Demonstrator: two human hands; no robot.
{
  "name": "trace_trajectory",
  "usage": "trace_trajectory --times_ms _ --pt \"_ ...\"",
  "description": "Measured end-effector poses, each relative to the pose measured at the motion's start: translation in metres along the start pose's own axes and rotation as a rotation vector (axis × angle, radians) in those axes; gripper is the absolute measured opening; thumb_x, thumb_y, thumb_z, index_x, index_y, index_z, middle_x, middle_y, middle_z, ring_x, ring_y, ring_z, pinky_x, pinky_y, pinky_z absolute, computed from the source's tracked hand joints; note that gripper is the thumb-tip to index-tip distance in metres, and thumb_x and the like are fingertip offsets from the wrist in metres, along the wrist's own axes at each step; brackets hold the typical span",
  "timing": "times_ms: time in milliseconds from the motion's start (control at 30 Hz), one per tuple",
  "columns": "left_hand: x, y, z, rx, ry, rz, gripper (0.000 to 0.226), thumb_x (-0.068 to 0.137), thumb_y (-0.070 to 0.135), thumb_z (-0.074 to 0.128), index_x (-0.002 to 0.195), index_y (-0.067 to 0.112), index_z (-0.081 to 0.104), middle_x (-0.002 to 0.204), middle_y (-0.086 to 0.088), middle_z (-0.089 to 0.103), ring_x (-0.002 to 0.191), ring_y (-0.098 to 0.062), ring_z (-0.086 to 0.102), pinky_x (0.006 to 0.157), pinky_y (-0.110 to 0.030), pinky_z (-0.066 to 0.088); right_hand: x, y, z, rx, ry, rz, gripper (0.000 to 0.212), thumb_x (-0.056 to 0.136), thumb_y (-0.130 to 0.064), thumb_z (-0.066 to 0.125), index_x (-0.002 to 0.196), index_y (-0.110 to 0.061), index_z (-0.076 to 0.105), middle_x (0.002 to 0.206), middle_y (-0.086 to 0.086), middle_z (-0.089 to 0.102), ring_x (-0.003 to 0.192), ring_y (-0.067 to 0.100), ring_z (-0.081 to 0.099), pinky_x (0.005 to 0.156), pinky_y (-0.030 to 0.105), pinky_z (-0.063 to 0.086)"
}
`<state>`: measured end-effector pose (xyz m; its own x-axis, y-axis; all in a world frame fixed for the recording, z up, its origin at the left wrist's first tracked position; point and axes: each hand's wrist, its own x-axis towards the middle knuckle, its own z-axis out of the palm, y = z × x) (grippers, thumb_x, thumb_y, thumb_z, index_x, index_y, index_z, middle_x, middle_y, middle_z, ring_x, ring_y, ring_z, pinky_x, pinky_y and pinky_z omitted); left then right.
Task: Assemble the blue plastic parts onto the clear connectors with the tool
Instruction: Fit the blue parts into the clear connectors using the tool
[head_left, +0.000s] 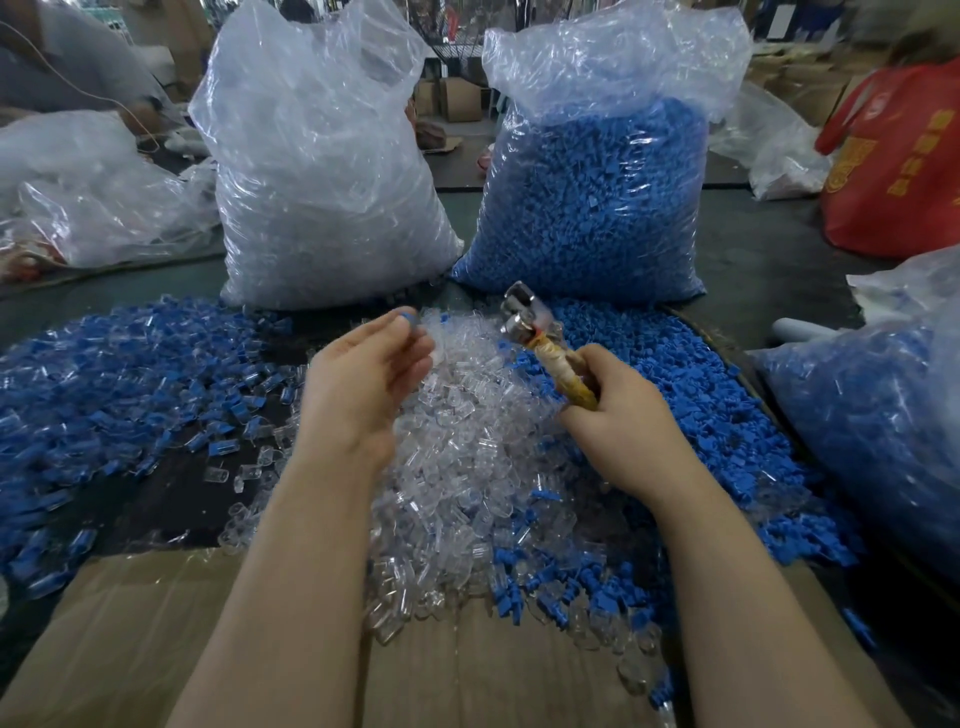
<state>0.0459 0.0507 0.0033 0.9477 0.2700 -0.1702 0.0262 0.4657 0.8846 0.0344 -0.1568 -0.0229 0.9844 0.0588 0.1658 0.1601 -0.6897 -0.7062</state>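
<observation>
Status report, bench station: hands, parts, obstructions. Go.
Left hand pinching a blue part at its fingertips. Right hand gripping the tool, head raised over the clear connectors. Nothing between tool and part.

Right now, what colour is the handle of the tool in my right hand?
Yellowish tan, wrapped in tape, on the tool gripped by the right hand; head view.

Left hand (363, 374) raised with fingers (410, 325) pinched; right hand (618, 410) curled in a grip, both forearms extended.
</observation>
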Motion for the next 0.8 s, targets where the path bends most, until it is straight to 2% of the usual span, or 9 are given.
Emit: trace_trajectory --times_ms 100,167,233,300,433,533,633,700,800 --pt "0.01 0.009 -0.02 -0.313 0.096 -0.12 0.009 0.095 0.012 0.06 0.093 0.005 0.065 0.074 -0.006 0.074 0.073 -0.013 0.074 0.065 -0.023 0.059 0.001 0.004 -0.003 -0.134 0.105 0.032 0.014 0.088 -0.025 0.056 0.088 -0.03 0.043 0.076 -0.005 0.055 0.069 0.021 0.052 0.064 0.039 0.042" --pt "0.014 0.014 -0.034 -0.492 0.203 -0.138 0.009 0.098 0.012 0.057 0.096 0.005 0.062 0.081 -0.008 0.074 0.072 -0.014 0.075 0.061 -0.025 0.059 0.002 0.006 -0.004 -0.278 0.164 0.049 0.013 0.09 -0.029 0.056 0.094 -0.032 0.044 0.081 -0.005 0.056 0.075 0.025 0.053 0.07 0.04 0.042" --pt "0.016 0.017 -0.047 -0.643 0.31 -0.146 0.014 0.099 0.013 0.056 0.108 0.004 0.061 0.087 -0.011 0.074 0.073 -0.015 0.075 0.06 -0.027 0.06 0.001 0.008 -0.004 -0.398 0.212 0.089 0.013 0.091 -0.029 0.055 0.1 -0.029 0.044 0.082 -0.002 0.055 0.074 0.027 0.052 0.064 0.037 0.04" --pt "0.017 0.019 -0.06 -0.771 0.38 -0.143 0.022 0.101 0.012 0.051 0.12 0.004 0.059 0.091 -0.015 0.074 0.076 -0.018 0.075 0.058 -0.029 0.06 0.0 0.009 -0.003 -0.452 0.235 0.158 0.011 0.091 -0.027 0.053 0.099 -0.026 0.045 0.075 -0.002 0.052 0.062 0.022 0.049 0.051 0.03 0.033" --pt "0.016 0.02 -0.071 -0.873 0.466 -0.082 0.032 0.105 0.012 0.04 0.135 0.006 0.05 0.094 -0.018 0.067 0.088 -0.024 0.072 0.052 -0.031 0.058 -0.001 0.013 0.0 -0.528 0.217 0.274 0.01 0.093 -0.026 0.053 0.093 -0.02 0.045 0.072 0.0 0.048 0.056 0.018 0.044 0.046 0.029 0.027" --pt "0.014 0.022 -0.071 -0.868 0.46 -0.045 0.025 0.105 0.013 0.04 0.126 0.003 0.05 0.097 -0.02 0.065 0.09 -0.026 0.073 0.058 -0.031 0.059 -0.001 0.014 0.0 -0.563 0.18 0.32 0.013 0.094 -0.025 0.054 0.098 -0.015 0.047 0.082 0.004 0.049 0.059 0.023 0.045 0.051 0.032 0.031" --pt "0.013 0.024 -0.065 -0.65 0.325 -0.099 0.017 0.101 0.015 0.051 0.11 0.001 0.056 0.102 -0.014 0.071 0.076 -0.016 0.074 0.061 -0.024 0.058 -0.001 0.013 0.0 -0.607 0.154 0.354 0.017 0.093 -0.028 0.056 0.101 -0.014 0.048 0.09 0.005 0.046 0.062 0.025 0.045 0.054 0.033 0.033" --pt "0.013 0.022 -0.056 -0.258 0.179 -0.105 0.015 0.096 0.019 0.058 0.107 0.01 0.065 0.104 -0.004 0.074 0.079 -0.01 0.071 0.069 -0.023 0.055 -0.002 0.012 0.001 -0.638 0.13 0.369 0.02 0.093 -0.03 0.057 0.102 -0.015 0.049 0.09 0.004 0.044 0.058 0.023 0.042 0.05 0.032 0.03" --pt "0.004 0.017 -0.036 0.432 -0.002 0.0 0.02 0.09 0.025 0.066 0.109 0.021 0.068 0.107 0.004 0.072 0.095 -0.009 0.066 0.08 -0.024 0.048 -0.001 0.012 0.001 -0.678 0.095 0.37 0.022 0.092 -0.029 0.058 0.107 -0.015 0.05 0.092 0.004 0.047 0.062 0.023 0.046 0.051 0.032 0.032"
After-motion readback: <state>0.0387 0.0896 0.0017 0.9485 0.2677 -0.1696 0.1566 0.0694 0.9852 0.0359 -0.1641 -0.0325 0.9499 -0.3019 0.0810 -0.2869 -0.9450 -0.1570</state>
